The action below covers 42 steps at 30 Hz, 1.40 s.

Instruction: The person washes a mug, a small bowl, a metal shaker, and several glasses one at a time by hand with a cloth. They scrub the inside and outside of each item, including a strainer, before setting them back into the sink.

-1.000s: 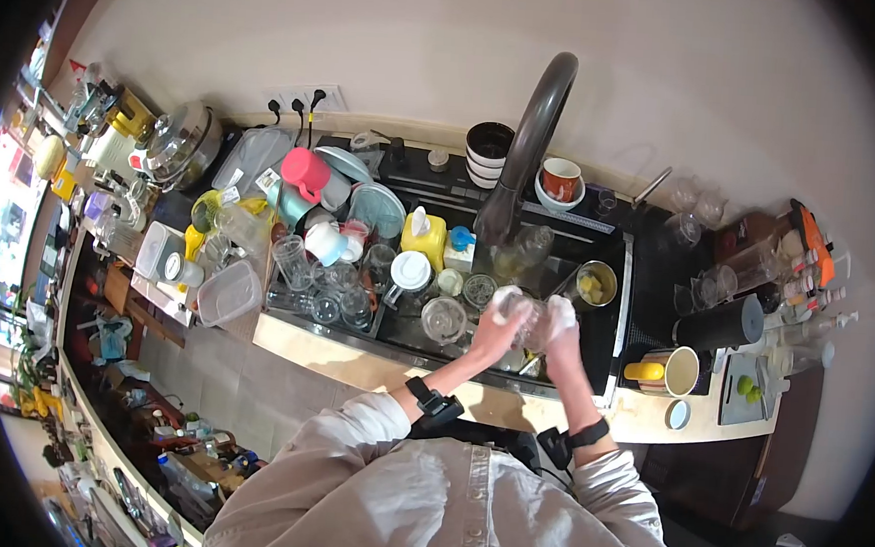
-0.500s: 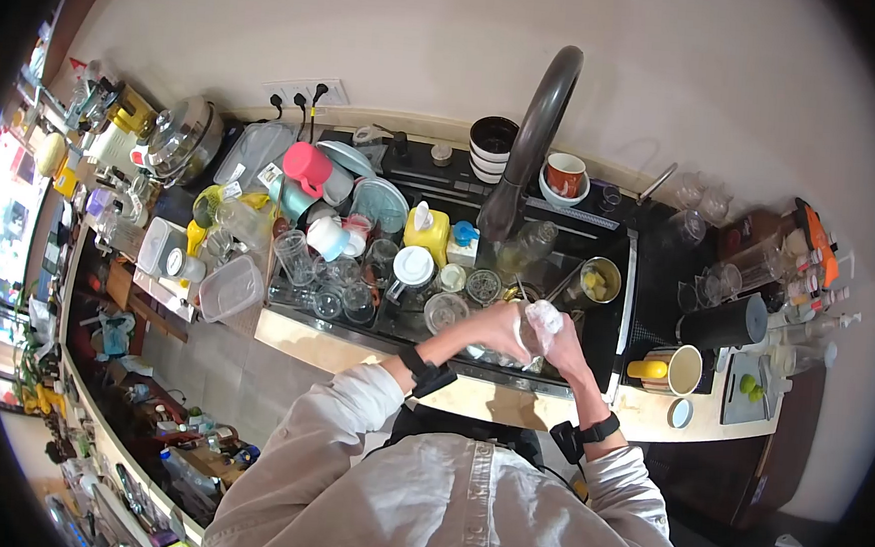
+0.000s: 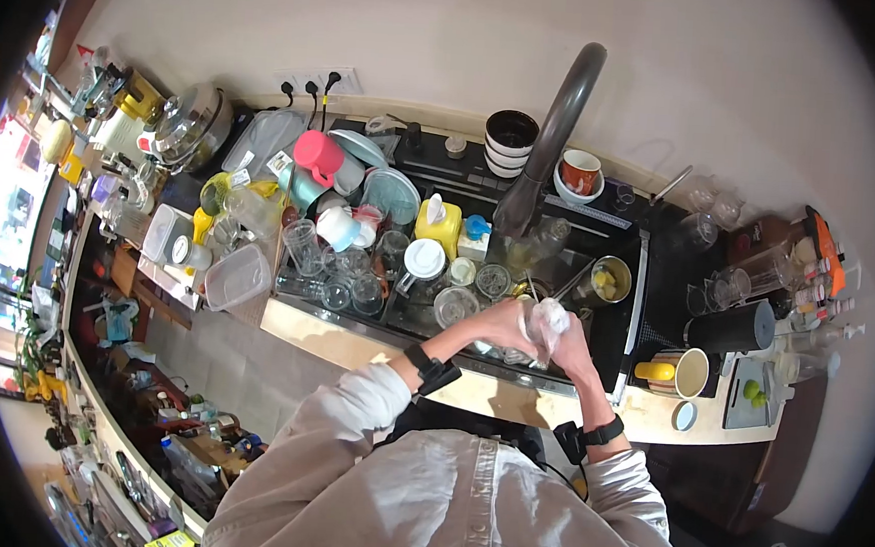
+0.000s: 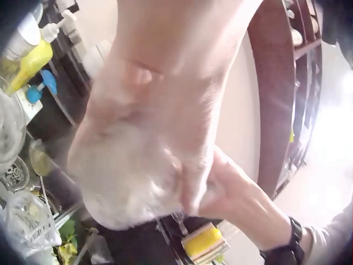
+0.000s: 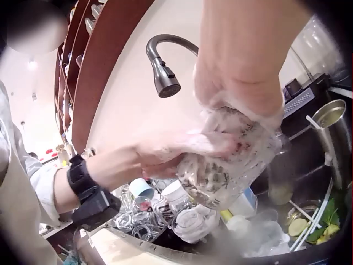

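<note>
1. The right hand (image 5: 237, 83) curls its fingers (image 5: 220, 113) round a soapy clear glass (image 5: 226, 160), gripping it from above; the left hand (image 5: 165, 152) comes in from 9 o'clock, its fingers wrapped against the glass's side, both coated in foam.
2. In the head view the glass (image 3: 543, 320) sits between the two hands, the left hand (image 3: 502, 325) at its 9 o'clock and the right hand (image 3: 571, 344) at its 4 o'clock, held over the sink (image 3: 610, 324).
3. Compared with a second ago, the hands and glass have dropped lower and closer to the body, and the grip has stayed closed on the glass.
4. The dark faucet (image 3: 561, 131) arches at 12 o'clock of the hands; a yellow soap bottle (image 3: 438, 225) stands at 10 o'clock.
5. Glasses and lids crowd the drying rack (image 3: 342, 283) at 9 o'clock.
6. On the table at 3 o'clock stands a cream mug (image 3: 690, 372); a white wall rises behind.
</note>
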### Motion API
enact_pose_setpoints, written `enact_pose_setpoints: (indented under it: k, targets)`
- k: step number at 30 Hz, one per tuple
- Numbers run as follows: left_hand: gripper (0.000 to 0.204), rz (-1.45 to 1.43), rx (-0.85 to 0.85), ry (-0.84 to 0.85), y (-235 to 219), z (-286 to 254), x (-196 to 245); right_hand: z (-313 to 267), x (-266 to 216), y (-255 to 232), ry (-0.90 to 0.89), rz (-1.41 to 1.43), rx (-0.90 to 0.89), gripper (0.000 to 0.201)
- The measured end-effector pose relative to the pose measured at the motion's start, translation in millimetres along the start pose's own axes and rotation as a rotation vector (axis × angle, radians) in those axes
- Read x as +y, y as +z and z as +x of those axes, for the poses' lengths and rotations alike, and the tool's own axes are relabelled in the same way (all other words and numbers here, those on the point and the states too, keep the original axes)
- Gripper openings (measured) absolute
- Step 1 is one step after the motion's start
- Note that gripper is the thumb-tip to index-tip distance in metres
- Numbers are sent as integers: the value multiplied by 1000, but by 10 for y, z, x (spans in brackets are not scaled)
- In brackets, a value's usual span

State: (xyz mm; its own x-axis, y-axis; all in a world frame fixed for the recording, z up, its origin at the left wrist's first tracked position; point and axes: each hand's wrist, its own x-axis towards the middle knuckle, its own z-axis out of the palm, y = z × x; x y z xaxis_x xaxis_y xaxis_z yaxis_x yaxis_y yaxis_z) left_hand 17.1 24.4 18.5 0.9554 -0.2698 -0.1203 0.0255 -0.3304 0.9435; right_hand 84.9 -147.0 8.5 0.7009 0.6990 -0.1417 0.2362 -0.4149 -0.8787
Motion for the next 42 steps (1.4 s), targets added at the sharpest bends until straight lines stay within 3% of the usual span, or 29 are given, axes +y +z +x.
enact_pose_setpoints:
  k: [3, 6, 7, 10, 14, 16, 17, 18, 20, 21, 24, 27, 30, 34, 35, 39, 42]
  targets:
    - [80, 224, 70, -113, 96, -42, 226, 5, -293, -47, 43, -69, 6, 30]
    - [83, 685, 510, -194, 640, -61, 159, 53, -133, 50, 154, 34, 107, 34]
    - [87, 725, 529, -185, 684, -76, 140, 78, -92, 79, 166, 60, 136, 34]
    - [87, 654, 575, -55, 651, -136, 45, 35, -68, 115, 156, 147, 170, 33]
    - [86, 411, 532, -81, 475, -323, 95, -121, -428, -39, 90, 40, 153, 32]
    - [86, 115, 502, -128, 358, -459, 133, -195, -737, -220, -81, -83, 242, 37]
    - [89, 69, 610, -70, 364, -520, 71, -220, -762, -312, -135, -69, 272, 37]
    - [87, 68, 615, -8, 344, -572, 13, -239, -740, -403, -189, -54, 303, 37]
    - [85, 63, 621, 117, 268, -690, -19, -271, -730, -535, -2, 115, 326, 38]
    - [89, 37, 597, 88, 248, -762, -18, -308, -762, -560, 112, 270, 383, 39]
    - [89, -11, 621, 128, 199, -900, -30, -376, -865, -572, 200, 475, 445, 39]
    - [89, 21, 666, 147, 137, -1088, -127, -391, -735, -491, 159, 336, 494, 38]
    - [85, -37, 685, 147, -1, -1382, -123, -358, -112, -527, -35, -220, 348, 38]
    - [82, -77, 817, 50, 0, -1811, -231, -345, -211, -445, 104, -313, 341, 32]
    - [80, -117, 838, 31, 28, -1896, -285, -281, 9, -466, -122, -439, 298, 31]
    - [77, -77, 963, -26, 150, -2111, -487, -101, 449, -429, 208, -794, 97, 31]
    - [76, -80, 1067, -68, 290, -2156, -499, 36, 925, -391, 202, -1180, -168, 26]
